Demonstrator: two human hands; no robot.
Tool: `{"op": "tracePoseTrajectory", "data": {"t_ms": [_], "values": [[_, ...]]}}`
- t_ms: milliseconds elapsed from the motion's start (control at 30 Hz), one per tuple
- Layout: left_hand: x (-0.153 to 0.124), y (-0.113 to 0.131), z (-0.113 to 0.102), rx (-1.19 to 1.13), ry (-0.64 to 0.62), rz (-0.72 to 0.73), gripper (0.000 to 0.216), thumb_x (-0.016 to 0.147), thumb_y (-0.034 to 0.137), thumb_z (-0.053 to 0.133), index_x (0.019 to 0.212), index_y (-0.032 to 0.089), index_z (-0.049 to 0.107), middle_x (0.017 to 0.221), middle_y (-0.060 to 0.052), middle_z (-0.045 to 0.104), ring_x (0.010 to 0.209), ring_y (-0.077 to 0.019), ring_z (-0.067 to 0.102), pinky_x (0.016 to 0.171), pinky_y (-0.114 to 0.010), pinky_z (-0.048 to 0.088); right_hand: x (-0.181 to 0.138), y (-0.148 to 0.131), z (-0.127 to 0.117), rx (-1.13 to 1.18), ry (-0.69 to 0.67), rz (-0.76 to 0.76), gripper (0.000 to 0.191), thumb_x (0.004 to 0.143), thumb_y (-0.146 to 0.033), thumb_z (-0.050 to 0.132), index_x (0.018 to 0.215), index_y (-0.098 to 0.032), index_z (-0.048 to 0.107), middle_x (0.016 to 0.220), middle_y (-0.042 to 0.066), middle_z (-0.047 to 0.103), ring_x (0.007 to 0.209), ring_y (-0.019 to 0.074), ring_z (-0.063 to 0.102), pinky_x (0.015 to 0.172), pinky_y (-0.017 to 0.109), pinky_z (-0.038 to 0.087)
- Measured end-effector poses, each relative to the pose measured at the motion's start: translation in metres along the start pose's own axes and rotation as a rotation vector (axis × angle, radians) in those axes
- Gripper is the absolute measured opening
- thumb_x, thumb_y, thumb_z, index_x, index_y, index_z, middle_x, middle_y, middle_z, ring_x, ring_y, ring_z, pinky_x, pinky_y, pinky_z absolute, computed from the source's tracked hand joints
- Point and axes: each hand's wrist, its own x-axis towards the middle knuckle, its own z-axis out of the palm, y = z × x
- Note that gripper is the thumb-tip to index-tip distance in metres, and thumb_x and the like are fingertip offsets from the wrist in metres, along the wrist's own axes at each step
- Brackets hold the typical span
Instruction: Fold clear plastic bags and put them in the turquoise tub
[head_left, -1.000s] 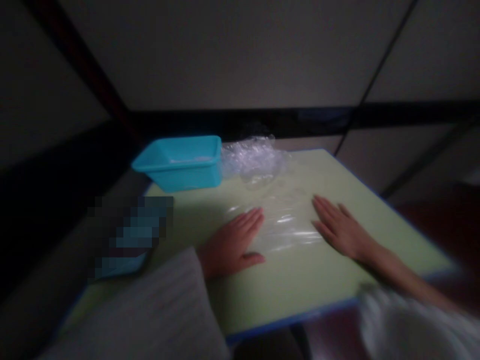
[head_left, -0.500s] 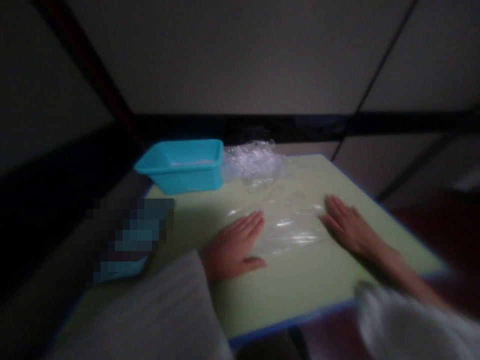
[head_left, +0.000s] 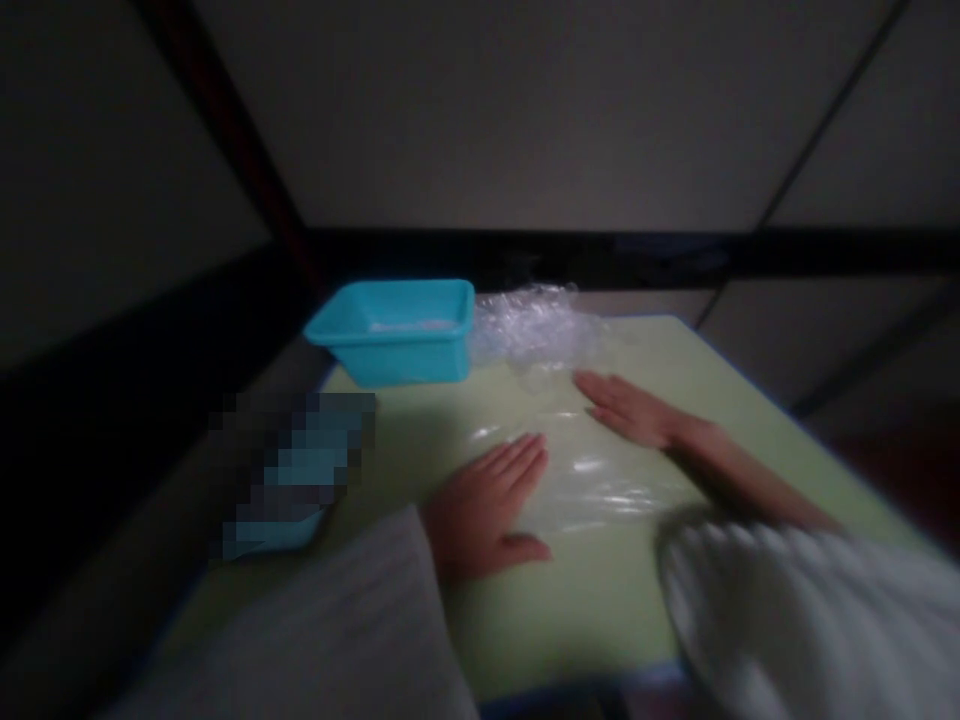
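A clear plastic sheet (head_left: 600, 480) lies flat on the pale green table (head_left: 585, 600). My left hand (head_left: 487, 505) rests palm down on the sheet's left edge, fingers stretched out. My right hand (head_left: 626, 405) lies flat with fingers extended at the sheet's far edge, just short of a crumpled heap of clear plastic (head_left: 536, 325). Both wrists come out of white sleeves.
A turquoise plastic tub (head_left: 397, 335) stands at the table's far left, next to the crumpled plastic. A blurred-out object (head_left: 292, 470) sits at the left edge. The room is dim, with dark wall strips behind the table.
My right hand has slid from the sheet's right side up and leftward to its far edge. The left hand has stayed in place. The camera has shifted slightly.
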Motion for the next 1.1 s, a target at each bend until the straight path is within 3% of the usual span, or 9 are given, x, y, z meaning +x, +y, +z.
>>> {"op": "tracePoseTrajectory", "data": {"t_ms": [400, 733, 1100], "values": [[-0.004, -0.003, -0.003, -0.075, 0.016, -0.009, 0.092, 0.081, 0.073, 0.035, 0.142, 0.005, 0.023, 0.15, -0.021, 0.019, 0.14, -0.0293, 0.014, 0.113, -0.044, 0.019, -0.004, 0.005, 0.006, -0.058, 0.023, 0.014, 0.058, 0.096, -0.048, 0.02, 0.148, -0.025, 0.01, 0.151, 0.004, 0.021, 0.138, 0.0213, 0.021, 0.111, 0.047, 0.023], [0.02, -0.01, 0.006, 0.029, 0.107, -0.045, 0.073, 0.091, 0.058, 0.032, 0.141, 0.005, 0.022, 0.151, -0.02, 0.02, 0.141, -0.0249, 0.012, 0.114, -0.039, 0.017, -0.004, 0.005, 0.007, -0.049, 0.036, 0.02, 0.058, 0.096, -0.05, 0.019, 0.147, -0.024, 0.014, 0.151, 0.005, 0.022, 0.138, 0.023, 0.022, 0.11, 0.049, 0.024], [0.006, -0.017, 0.002, 0.017, 0.067, -0.122, 0.068, 0.092, 0.049, 0.035, 0.141, 0.003, 0.024, 0.15, -0.02, 0.02, 0.141, -0.0264, 0.014, 0.114, -0.041, 0.018, -0.004, 0.008, 0.008, -0.052, 0.031, 0.028, 0.058, 0.095, -0.051, 0.019, 0.147, -0.025, 0.014, 0.151, 0.003, 0.022, 0.138, 0.0223, 0.021, 0.111, 0.048, 0.022]]}}
